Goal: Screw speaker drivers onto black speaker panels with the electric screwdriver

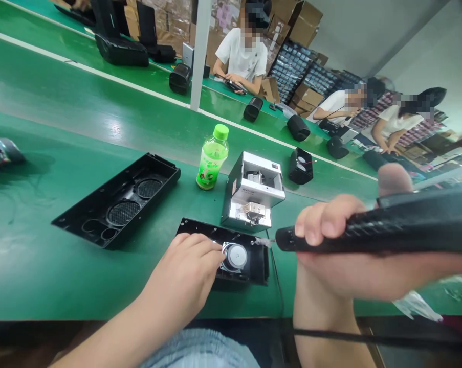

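Observation:
My right hand is wrapped round a black electric screwdriver, held nearly level. Its tip reaches left over the right end of a black speaker housing; contact with a screw cannot be made out. Inside that housing sits a round silver speaker driver. At the housing's left part, my left hand grips it with bent fingers, the fingertips beside the driver and partly hidden. Just behind the housing stands a white and black screw feeder.
A second speaker housing with two round grilles lies at left. Behind stands a green-capped bottle. A dark cable runs down the table. Beyond a white post, several black speaker units line the conveyor, with co-workers seated across.

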